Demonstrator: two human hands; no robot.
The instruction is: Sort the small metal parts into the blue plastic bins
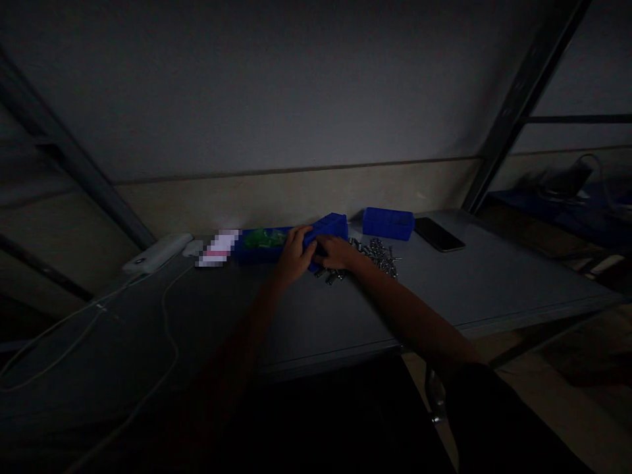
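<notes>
My left hand is closed around the left side of a tilted blue plastic bin, fingers over its edge and thumb in front. At the front opening of that bin is my right hand, its fingers curled inward; the fingertips are hidden, and what they hold, if anything, does not show. Small shiny metal parts lie on the table below and beside my right hand. More of them form a pile to its right. Left of my left hand stands another blue bin with green pieces inside.
A blue box stands near the wall, beside a dark phone. On the left are a lit phone screen, a white power strip and loose cables. The grey table has metal posts at both sides.
</notes>
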